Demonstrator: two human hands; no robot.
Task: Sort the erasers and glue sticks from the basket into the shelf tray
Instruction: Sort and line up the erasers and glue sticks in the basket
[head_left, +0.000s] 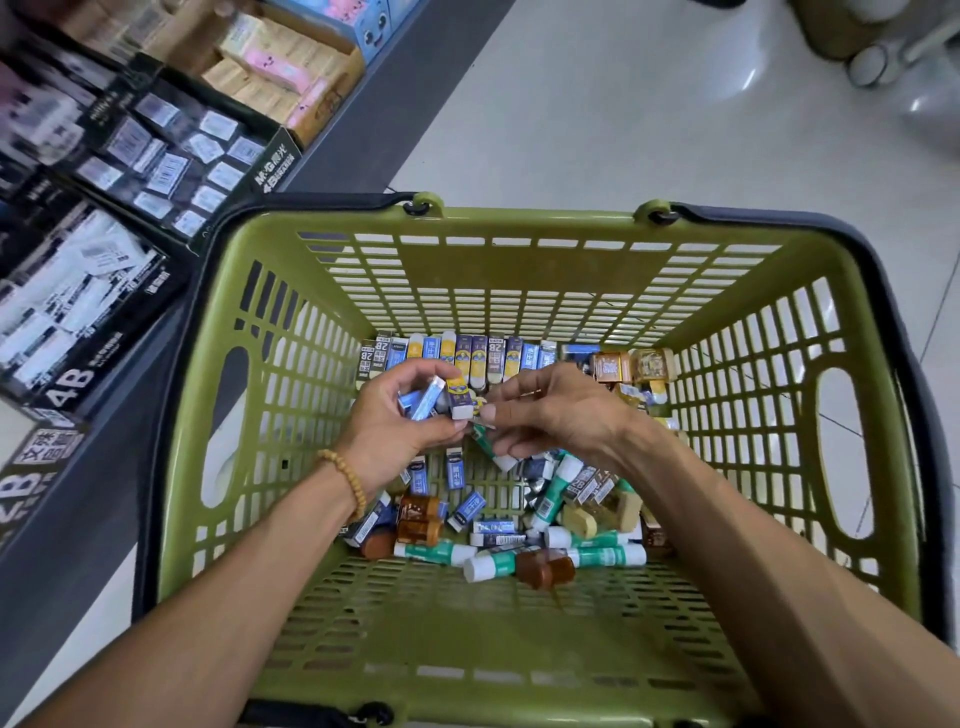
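Inside a slatted green plastic basket (270, 415), the left hand (395, 421) curls round several blue-sleeved white erasers (427, 399); at its 3 o'clock the right hand (556, 410) pinches a green-and-white glue stick (493, 451). More erasers and glue sticks litter the floor at 6 o'clock.

Glossy pale tiled floor (623, 104) with light glare, grey shop shelf (358, 130) along the left

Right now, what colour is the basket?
Olive green, with a dark handle around the rim. The basket shows best in the head view, the only one.
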